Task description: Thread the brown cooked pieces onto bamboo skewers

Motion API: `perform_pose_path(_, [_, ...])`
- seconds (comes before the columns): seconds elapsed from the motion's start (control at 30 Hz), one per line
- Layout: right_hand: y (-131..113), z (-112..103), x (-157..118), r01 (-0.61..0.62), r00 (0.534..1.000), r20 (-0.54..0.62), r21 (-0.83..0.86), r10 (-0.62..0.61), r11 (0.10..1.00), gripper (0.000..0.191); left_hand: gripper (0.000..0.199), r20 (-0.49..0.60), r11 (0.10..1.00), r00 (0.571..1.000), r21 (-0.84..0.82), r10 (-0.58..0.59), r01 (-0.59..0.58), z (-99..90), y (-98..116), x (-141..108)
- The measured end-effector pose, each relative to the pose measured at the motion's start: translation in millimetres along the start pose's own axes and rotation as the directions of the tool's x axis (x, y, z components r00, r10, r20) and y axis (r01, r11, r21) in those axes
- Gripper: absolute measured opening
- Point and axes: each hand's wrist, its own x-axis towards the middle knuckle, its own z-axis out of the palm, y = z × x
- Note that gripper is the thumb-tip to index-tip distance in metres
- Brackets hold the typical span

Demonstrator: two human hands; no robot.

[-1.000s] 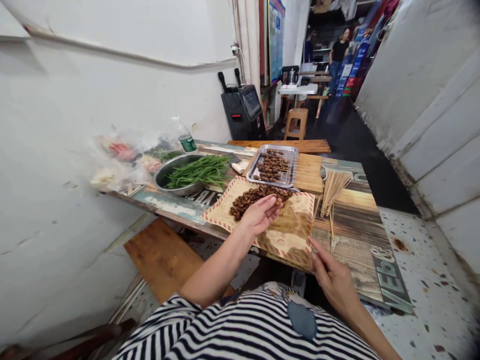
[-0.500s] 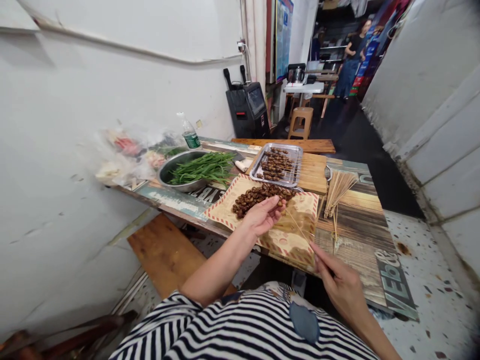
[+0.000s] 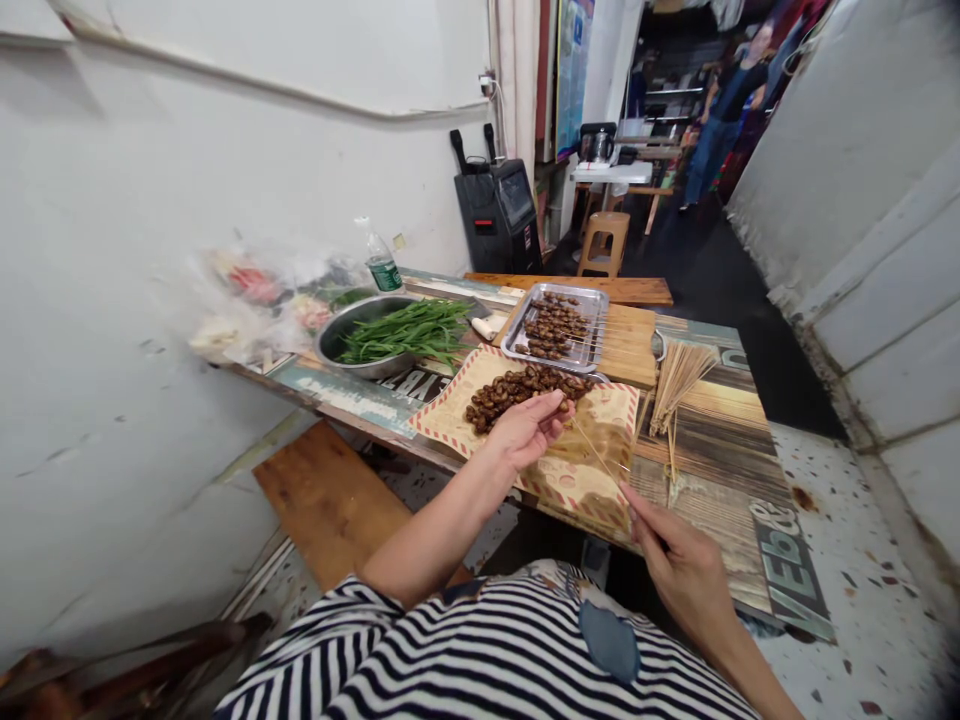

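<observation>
I have the hands apart: right hand (image 3: 679,556) pinching the thin skewer (image 3: 595,451) by its near end, left hand (image 3: 525,432) pinching a brown piece (image 3: 564,403) at its far tip. The brown pile (image 3: 501,396) lies just beyond the left hand, on paper (image 3: 444,408). Threading calls for steady alignment.

The shirt (image 3: 480,650) is striped in navy and white. The paper sheet (image 3: 450,410) is coloured tan, with its edge dashed in red. The bottle label (image 3: 385,275) is coloured green.
</observation>
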Motion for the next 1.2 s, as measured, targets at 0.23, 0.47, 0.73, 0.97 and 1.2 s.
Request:
perform_pose_path(0.23, [-1.1, -0.5, 0.2, -0.003, 1.0, 0.0, 0.002, 0.003, 1.0, 0.034, 0.011, -0.021, 0.998, 0.999, 0.049, 0.029, -0.028, 3.0, 0.1, -2.3])
perform_pose_path(0.47, [0.7, -0.9, -1.5, 0.002, 1.0, 0.012, -0.024, -0.002, 1.0, 0.034, 0.017, -0.041, 0.987, 0.995, 0.13, 0.096, -0.09, 5.2, -1.6, -5.3])
perform_pose_path(0.73, [-0.4, -3.9, -4.1, 0.032, 0.999, 0.007, -0.076, -0.031, 0.997, 0.035, 0.026, -0.061, 0.974, 0.986, 0.176, 0.156, -0.143, 7.0, -4.7, -5.3])
perform_pose_path(0.97, [-2.4, -4.7, -5.2, 0.035, 0.999, 0.004, -0.086, -0.034, 0.996, 0.035, 0.03, -0.115, 0.964, 0.974, 0.205, 0.196, -0.169, 8.8, -9.2, -3.6])
perform_pose_path(1.2, [-0.9, -2.5, -6.3, -0.013, 1.0, 0.01, -0.08, 0.014, 0.997, 0.034, 0.033, -0.132, 0.955, 0.964, 0.223, 0.229, -0.196, 8.5, -15.9, -2.0])
